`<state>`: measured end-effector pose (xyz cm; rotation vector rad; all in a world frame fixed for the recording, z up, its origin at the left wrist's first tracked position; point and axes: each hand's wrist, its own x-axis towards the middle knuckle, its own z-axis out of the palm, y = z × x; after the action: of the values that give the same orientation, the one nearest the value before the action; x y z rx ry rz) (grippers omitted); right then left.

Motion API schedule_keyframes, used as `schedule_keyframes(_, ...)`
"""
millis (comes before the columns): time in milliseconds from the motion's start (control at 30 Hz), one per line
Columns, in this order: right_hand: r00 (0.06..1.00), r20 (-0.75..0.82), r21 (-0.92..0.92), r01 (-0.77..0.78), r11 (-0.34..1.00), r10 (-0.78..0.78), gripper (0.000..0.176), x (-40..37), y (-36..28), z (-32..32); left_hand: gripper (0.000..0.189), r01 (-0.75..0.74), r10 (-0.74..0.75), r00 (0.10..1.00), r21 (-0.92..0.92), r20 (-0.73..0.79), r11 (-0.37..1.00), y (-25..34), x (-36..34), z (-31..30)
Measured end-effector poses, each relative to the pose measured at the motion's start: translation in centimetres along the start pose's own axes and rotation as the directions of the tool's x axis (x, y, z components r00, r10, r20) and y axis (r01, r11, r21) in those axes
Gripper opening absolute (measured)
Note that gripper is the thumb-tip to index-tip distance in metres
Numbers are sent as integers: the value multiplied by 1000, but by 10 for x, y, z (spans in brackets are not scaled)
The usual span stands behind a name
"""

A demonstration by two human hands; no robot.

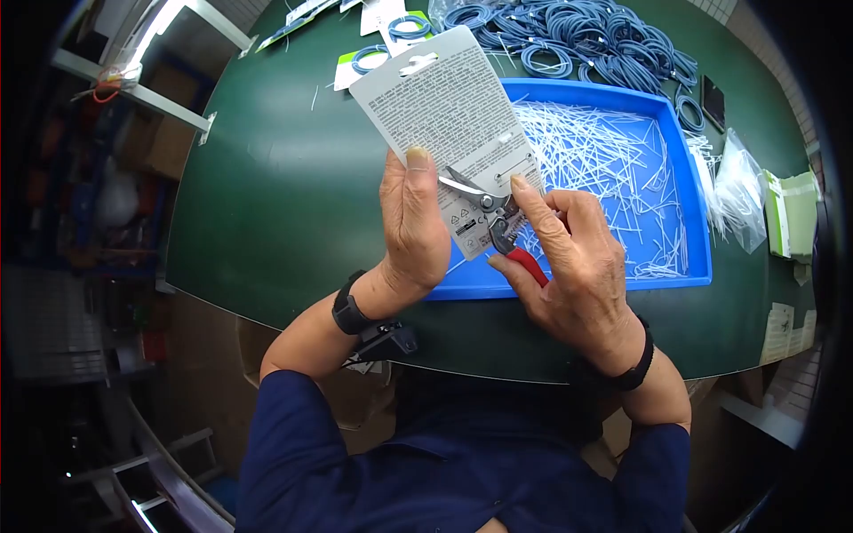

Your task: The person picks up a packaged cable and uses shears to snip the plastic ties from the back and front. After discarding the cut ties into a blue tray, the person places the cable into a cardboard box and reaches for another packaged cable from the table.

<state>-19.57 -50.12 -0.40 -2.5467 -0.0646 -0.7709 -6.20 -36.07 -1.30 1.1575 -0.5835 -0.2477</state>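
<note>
Card: grey printed card (444, 107), held tilted at centre frame, hang-slot end pointing to the upper left, above the near edge of the blue tray (702, 222).
Left hand: left hand (413, 226) raised upright from the wrist, back to the camera, thumb pressed flat on the card's face, fingers hidden behind it; clamped on the card.
Right hand: right hand (569, 258) angled in from the lower right, closed around the red grips of the cutters (498, 218), index finger stretched along the card's lower edge.
Cutters: metal tips on the card's lower part, just beside the left thumb.
Tray: holds white offcuts (604, 160), right of centre.
Table: green table (284, 178), blue cable coils (577, 40) heaped at the top.
</note>
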Motion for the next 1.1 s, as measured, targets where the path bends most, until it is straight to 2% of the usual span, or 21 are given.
schedule_keyframes(300, 1000, -20, -49, 8, 999, -9, 87, -1, -2, 3, 52, -29, 29, 999, -19, -13, 999, -3, -2, 3)
schedule_keyframes(400, 1000, 21, -53, 0, 999, 1, 88, -2, -5, 5, 51, -46, 46, 999, -7, -16, 999, -4, -4, 2)
schedule_keyframes(700, 1000, -8, -7, 15, 1000, -15, 88, -5, -3, 13, 52, -63, 63, 998, 2, 25, 998, 1, -5, 4)
schedule_keyframes(1000, 997, -78, 18, 16, 1000, -15, 81, -5, 0, 19, 52, -93, 92, 996, 71, 18, 993, 1, -1, 2)
schedule_keyframes(1100, 997, -81, 23, 8, 1000, -6, 79, -6, 4, 19, 51, -64, 63, 998, 38, 24, 997, 2, 0, 2)
